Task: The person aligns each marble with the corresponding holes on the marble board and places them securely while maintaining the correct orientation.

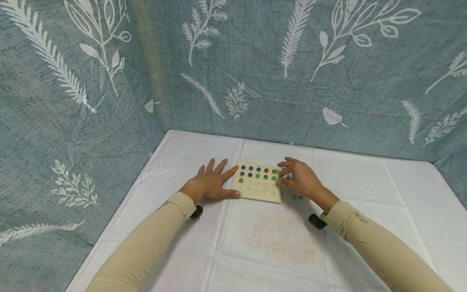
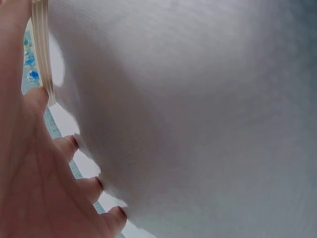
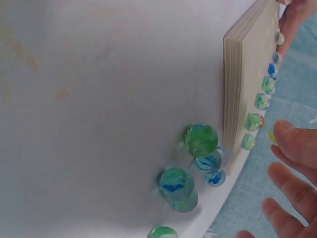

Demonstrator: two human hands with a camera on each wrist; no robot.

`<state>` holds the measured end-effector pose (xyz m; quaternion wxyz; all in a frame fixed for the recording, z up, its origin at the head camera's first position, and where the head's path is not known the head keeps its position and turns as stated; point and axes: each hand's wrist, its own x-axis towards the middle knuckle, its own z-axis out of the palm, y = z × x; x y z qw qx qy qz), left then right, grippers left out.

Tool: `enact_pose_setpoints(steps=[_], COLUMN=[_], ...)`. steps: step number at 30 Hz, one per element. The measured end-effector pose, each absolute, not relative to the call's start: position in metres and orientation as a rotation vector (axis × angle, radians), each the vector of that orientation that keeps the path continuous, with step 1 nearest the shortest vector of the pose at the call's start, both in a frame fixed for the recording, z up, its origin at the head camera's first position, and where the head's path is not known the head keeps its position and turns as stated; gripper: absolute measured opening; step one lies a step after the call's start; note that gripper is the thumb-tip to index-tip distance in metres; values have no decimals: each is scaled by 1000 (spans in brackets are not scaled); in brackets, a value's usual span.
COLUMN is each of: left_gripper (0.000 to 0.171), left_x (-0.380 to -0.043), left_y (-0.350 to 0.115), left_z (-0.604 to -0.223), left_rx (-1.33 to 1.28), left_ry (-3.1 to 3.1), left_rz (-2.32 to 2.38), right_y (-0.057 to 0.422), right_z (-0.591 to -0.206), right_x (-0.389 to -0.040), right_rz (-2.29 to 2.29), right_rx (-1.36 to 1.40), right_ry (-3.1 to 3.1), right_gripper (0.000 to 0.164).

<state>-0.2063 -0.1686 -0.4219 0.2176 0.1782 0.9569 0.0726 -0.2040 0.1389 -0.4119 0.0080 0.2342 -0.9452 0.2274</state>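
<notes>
A pale wooden board (image 1: 255, 196) with rows of round hollows lies on the table. Glass marbles (image 1: 258, 175) in blue, green and amber fill its two far rows, and one marble (image 1: 240, 181) sits at the left of the third row. My left hand (image 1: 210, 184) is spread flat, thumb and index finger touching the board's left edge. Over the board's right edge, my right hand (image 1: 300, 177) pinches a yellow-green marble (image 3: 271, 137) between thumb and index finger. Several loose marbles (image 3: 176, 184) lie on the cloth to the right of the board, partly hidden by the right hand in the head view.
A white cloth (image 1: 262, 259) with creases and faint brownish stains covers the table. Blue-grey fabric (image 1: 255, 101) with white leaf prints hangs behind the table and on the left. Dark wrist devices (image 1: 317, 222) show beneath both sleeves.
</notes>
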Motion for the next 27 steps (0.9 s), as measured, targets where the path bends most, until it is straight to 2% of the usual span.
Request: enact_pose_setpoints(steps=[27], left_gripper=[93], left_x=[-207], left_y=[-169], left_z=[-424], left_rx=[504], left_ry=[2655], left_rz=[218], right_y=[128], right_z=[-412], right_x=[-206], right_rz=[706], right_rx=[784], right_ry=[-2929], right_gripper=[12])
